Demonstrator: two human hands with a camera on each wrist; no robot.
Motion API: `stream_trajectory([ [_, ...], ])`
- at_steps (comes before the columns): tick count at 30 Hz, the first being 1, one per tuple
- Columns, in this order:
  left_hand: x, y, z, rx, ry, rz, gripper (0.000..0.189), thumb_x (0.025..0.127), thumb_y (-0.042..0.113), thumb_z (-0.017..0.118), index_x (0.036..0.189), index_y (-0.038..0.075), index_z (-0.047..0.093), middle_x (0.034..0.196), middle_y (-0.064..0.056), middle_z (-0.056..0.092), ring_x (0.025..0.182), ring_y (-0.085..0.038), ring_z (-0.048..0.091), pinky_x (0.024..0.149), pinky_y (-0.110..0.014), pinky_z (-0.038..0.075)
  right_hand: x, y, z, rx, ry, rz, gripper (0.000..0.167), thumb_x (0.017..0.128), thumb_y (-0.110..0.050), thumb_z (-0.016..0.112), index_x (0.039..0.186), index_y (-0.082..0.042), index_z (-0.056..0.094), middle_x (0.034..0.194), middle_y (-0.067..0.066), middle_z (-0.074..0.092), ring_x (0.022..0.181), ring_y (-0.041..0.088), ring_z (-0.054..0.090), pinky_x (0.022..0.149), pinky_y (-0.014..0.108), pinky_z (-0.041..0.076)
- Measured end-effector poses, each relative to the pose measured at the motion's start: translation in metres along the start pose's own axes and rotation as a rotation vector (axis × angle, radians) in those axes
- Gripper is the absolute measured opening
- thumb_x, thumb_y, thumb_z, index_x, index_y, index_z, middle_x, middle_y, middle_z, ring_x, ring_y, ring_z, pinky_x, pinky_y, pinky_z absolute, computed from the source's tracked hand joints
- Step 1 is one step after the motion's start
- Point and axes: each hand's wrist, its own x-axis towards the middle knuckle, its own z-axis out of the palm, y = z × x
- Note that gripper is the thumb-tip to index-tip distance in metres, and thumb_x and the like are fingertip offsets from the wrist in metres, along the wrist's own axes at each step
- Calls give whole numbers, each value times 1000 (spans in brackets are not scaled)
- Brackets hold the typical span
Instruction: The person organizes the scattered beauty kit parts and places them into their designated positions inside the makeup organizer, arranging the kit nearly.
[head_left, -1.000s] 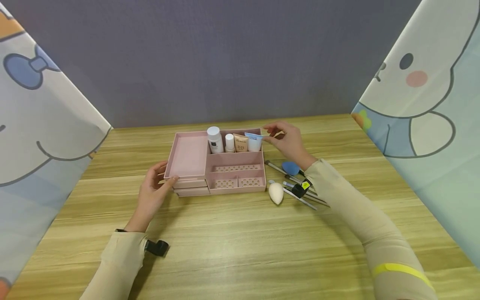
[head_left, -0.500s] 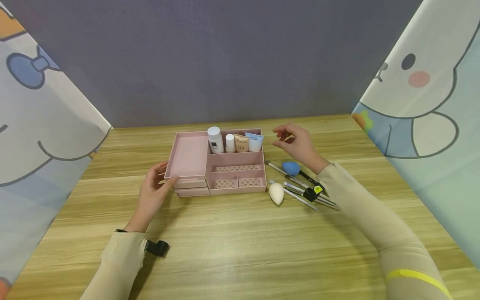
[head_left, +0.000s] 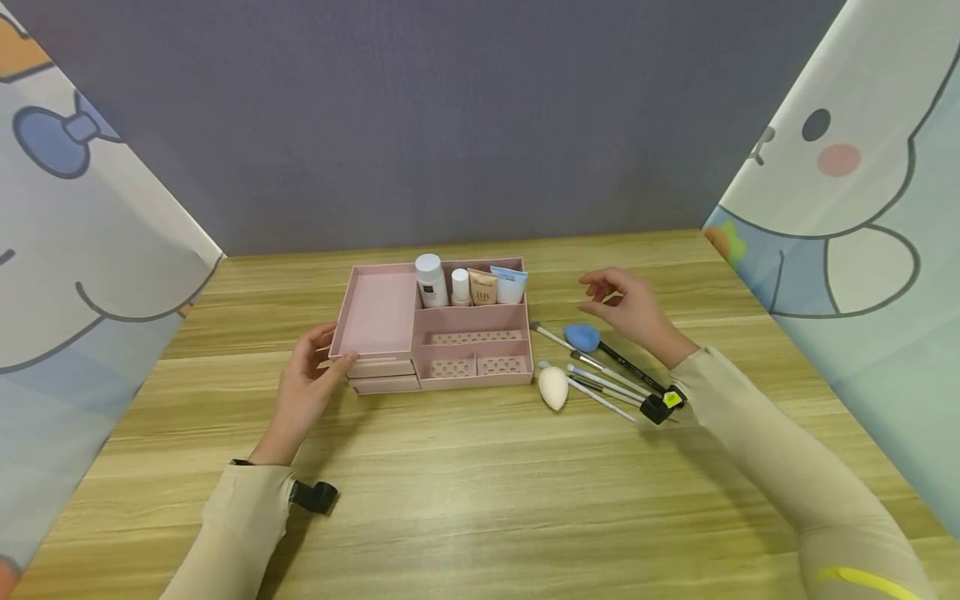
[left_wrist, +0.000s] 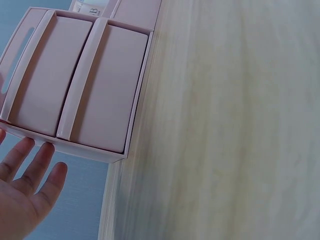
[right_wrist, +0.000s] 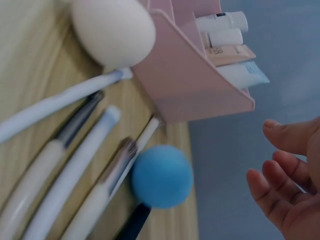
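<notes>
A pink makeup organizer (head_left: 472,382) stands on the table, with a shallow open tray (head_left: 378,304) at its left and two drawers (left_wrist: 107,87) below. My left hand (head_left: 303,383) touches its left front corner, fingers along the side and thumb at the front edge. In its back compartment stand a white bottle (head_left: 431,283), a small white-capped bottle (head_left: 460,287), a beige BB cream tube (head_left: 482,287) and a light blue and white tube (head_left: 511,285). My right hand (head_left: 633,308) hovers right of the organizer, fingers loosely bent and holding nothing, above a blue sponge-tipped applicator (right_wrist: 162,176).
Several makeup brushes (head_left: 611,379) lie fanned right of the organizer, partly under the right wrist's camera. A cream teardrop makeup sponge (head_left: 553,388) lies at the organizer's front right corner. A grey panel (head_left: 465,125) rises behind the wooden table (head_left: 480,500).
My right hand has drawn away from the light blue and white tube, moving right and slightly toward me. The tube stays in the back compartment. My left hand has not moved.
</notes>
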Motion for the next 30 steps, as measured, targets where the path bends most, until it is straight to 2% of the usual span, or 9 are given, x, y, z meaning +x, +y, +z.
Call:
stream_trajectory([
  [3,0,0,0,2,-4,-2,49,96,3,62,141,-3,44,129,-18,53,106,-6,53,83,-13,45,-8,6,-5,-2,-9,7,30,86,3,75,115,6,66,96,20,62,81,9,56,68,15,47],
  [10,0,0,-1,9,0,-2,49,96,4,63,141,-3,44,129,-18,54,106,-6,53,83,-13,45,-25,23,-15,-37,-28,-33,31,81,7,78,110,9,66,88,19,65,76,6,56,68,15,46],
  [17,0,0,-1,13,0,-8,49,96,5,63,141,-3,44,129,-18,54,107,-7,53,83,-13,45,-38,35,-27,-72,-124,-48,31,80,9,78,108,12,65,83,12,64,70,9,58,62,19,47],
  [26,0,-2,-1,5,-4,-10,50,96,5,63,141,-2,44,128,-18,53,107,-8,53,83,-13,45,-48,46,-35,-120,-322,126,39,83,-4,80,114,9,62,84,7,62,66,14,58,54,27,50],
  [30,-1,-2,-1,3,-4,-6,50,96,5,63,141,-2,44,128,-18,53,108,-8,52,83,-13,45,-50,48,-36,-112,-369,159,38,83,-6,80,114,7,63,83,6,61,64,15,57,53,29,51],
])
